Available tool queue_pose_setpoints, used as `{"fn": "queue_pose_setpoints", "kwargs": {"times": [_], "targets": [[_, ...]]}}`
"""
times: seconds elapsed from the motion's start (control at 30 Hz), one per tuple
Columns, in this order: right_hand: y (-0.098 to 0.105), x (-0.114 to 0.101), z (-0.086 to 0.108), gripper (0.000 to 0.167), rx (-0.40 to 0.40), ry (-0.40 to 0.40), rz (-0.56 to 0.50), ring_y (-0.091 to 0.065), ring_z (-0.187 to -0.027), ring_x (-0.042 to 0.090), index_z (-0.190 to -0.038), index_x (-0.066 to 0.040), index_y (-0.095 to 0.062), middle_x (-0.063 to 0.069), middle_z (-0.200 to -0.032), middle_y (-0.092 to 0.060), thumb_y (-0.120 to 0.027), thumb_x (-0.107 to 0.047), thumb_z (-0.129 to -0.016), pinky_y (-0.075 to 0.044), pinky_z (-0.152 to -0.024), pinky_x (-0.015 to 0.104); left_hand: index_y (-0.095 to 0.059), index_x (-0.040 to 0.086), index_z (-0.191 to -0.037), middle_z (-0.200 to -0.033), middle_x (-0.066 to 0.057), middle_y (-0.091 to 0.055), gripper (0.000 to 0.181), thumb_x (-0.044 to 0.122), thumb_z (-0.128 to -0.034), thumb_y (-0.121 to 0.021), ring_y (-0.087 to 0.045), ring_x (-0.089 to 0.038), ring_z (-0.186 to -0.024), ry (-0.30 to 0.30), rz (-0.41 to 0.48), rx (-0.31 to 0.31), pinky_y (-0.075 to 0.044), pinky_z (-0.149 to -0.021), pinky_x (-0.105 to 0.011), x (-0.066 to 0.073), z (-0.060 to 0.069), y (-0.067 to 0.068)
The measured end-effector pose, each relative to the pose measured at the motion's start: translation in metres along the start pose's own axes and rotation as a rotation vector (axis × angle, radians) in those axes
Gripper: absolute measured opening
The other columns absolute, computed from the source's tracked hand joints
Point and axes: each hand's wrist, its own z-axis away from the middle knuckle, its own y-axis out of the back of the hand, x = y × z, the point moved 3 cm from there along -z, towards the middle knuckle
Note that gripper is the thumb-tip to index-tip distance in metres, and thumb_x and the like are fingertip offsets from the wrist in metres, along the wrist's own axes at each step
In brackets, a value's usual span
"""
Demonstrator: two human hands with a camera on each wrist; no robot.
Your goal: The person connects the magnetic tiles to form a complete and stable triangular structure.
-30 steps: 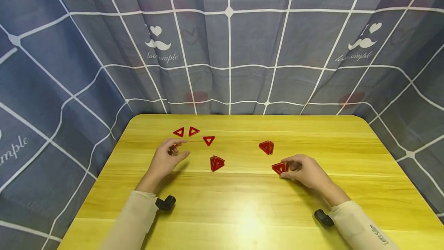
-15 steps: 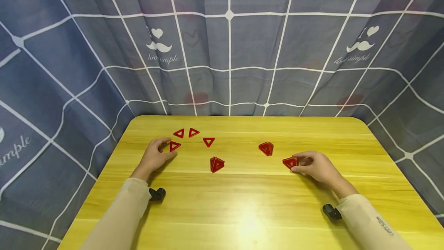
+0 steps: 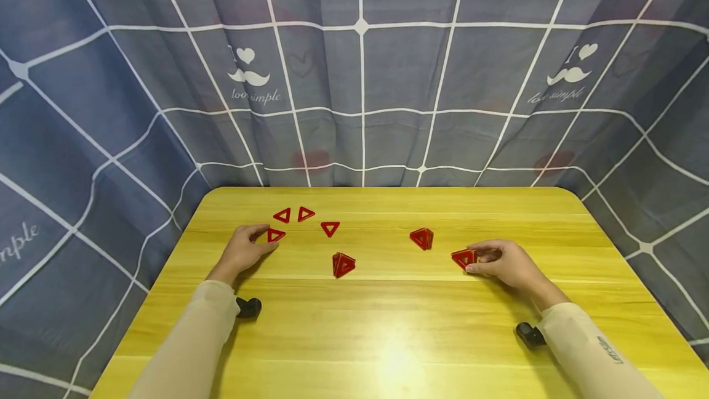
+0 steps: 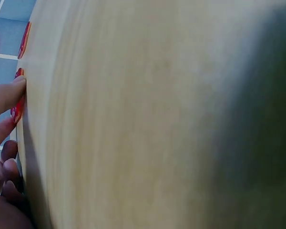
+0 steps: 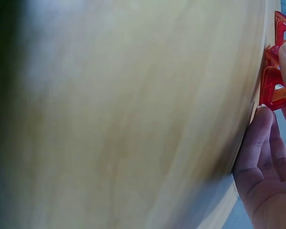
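Note:
My left hand [image 3: 239, 253] pinches a flat red triangular frame [image 3: 276, 235] between thumb and finger at the left of the table. In the left wrist view the thumb partly covers that triangle [image 4: 17, 110]. On the right side, my right hand [image 3: 508, 263] holds a small red pyramid built of triangles [image 3: 463, 258], thumb on the near side and fingers behind. The right wrist view shows the pyramid's open faces [image 5: 275, 90] close up, part of it hidden by the thumb. Both hands are low over the tabletop.
Three flat red triangles lie near the left hand: the left one [image 3: 282, 215], the middle one [image 3: 306, 213] and the right one [image 3: 330, 228]. One red pyramid [image 3: 344, 265] stands mid-table, another [image 3: 422, 238] farther right. A grey curtain [image 3: 332, 79] hangs behind the yellow wooden table [image 3: 310, 337].
My left hand has moved left and down from over the triangle to its left edge, where it grips it. My right hand has shifted the held pyramid slightly right and away.

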Motion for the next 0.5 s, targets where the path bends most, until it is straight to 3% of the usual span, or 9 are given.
{"fn": "queue_pose_setpoints", "kwargs": {"times": [0.17,0.27,0.4,0.5], "targets": [[-0.001,-0.001,0.001,0.057,-0.004,-0.003,-0.025,-0.061,-0.088,0.022,-0.123,-0.004,-0.071,0.007,-0.102,-0.07,-0.088,-0.035,-0.078,-0.052,-0.07,0.028,-0.053,0.001,-0.143,-0.141,-0.023,-0.049,0.063,0.029,-0.0924,-0.075,-0.041,-0.044,-0.134,0.026,0.018,0.019,-0.032,-0.11,-0.056,-0.003,0.0,0.001],[-0.002,-0.001,0.002,0.056,-0.002,-0.012,-0.032,-0.061,-0.088,0.021,-0.122,-0.004,-0.072,0.008,-0.102,-0.069,-0.089,-0.034,-0.078,-0.052,-0.07,0.028,-0.057,0.003,-0.14,-0.131,-0.019,-0.059,0.063,0.032,-0.089,-0.078,-0.05,-0.038,-0.122,0.034,0.03,0.05,-0.039,-0.104,-0.052,-0.001,0.0,0.001],[-0.002,-0.001,0.001,0.056,0.001,-0.011,-0.025,-0.061,-0.087,0.021,-0.122,-0.004,-0.072,0.008,-0.103,-0.07,-0.088,-0.035,-0.078,-0.051,-0.07,0.028,-0.061,0.003,-0.135,-0.116,-0.012,-0.064,0.061,0.034,-0.0861,-0.082,-0.055,-0.028,-0.1,-0.014,0.065,0.072,-0.045,-0.089,-0.04,0.011,0.001,0.0],[-0.002,0.0,0.002,0.056,0.003,-0.007,-0.018,-0.06,-0.086,0.022,-0.123,-0.005,-0.072,0.007,-0.101,-0.069,-0.088,-0.035,-0.078,-0.051,-0.07,0.028,-0.062,0.003,-0.134,-0.111,-0.009,-0.064,0.06,0.031,-0.0853,-0.083,-0.054,-0.024,-0.094,-0.069,0.105,0.064,-0.047,-0.083,-0.036,0.026,0.004,-0.003]]}}
